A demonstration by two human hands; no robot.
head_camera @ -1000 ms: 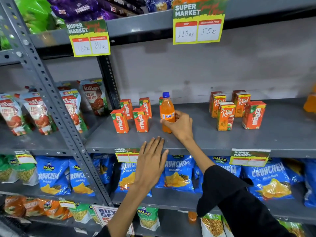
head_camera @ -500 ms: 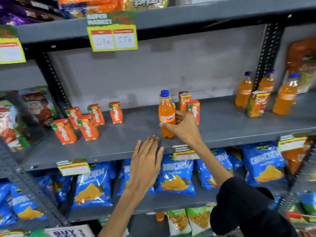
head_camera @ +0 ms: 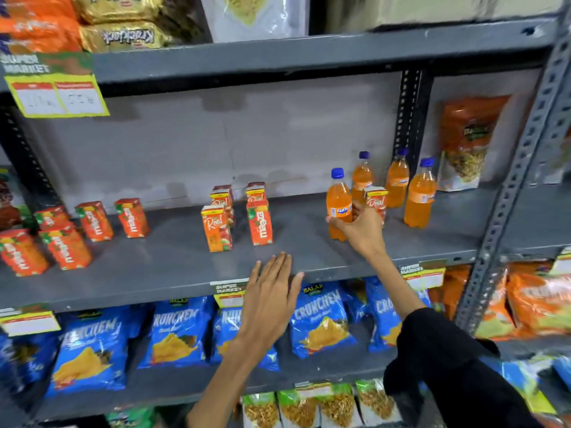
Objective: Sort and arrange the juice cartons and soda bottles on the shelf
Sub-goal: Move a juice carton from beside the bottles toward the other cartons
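My right hand (head_camera: 361,228) is closed around an orange Fanta bottle (head_camera: 339,202) with a blue cap, at the right part of the grey shelf (head_camera: 173,261). Three more orange soda bottles (head_camera: 420,194) stand just behind and to its right, with one Real carton (head_camera: 376,200) among them. At mid-shelf stand three Real cartons (head_camera: 216,228) and a Maaza carton (head_camera: 259,222). Several red Maaza cartons (head_camera: 92,220) are grouped at the left. My left hand (head_camera: 272,291) hovers flat, fingers spread, over the shelf's front edge, holding nothing.
Blue Crunchem chip bags (head_camera: 176,332) fill the shelf below, orange bags (head_camera: 537,301) to their right. A perforated steel upright (head_camera: 522,168) bounds the bay on the right. Snack packs sit on the shelf above, and price tags (head_camera: 55,88) hang from shelf edges.
My right hand has carried the Fanta bottle rightward along the shelf, from beside the Maaza cartons to the other soda bottles. My view has panned right; the left hand stays at the front edge.
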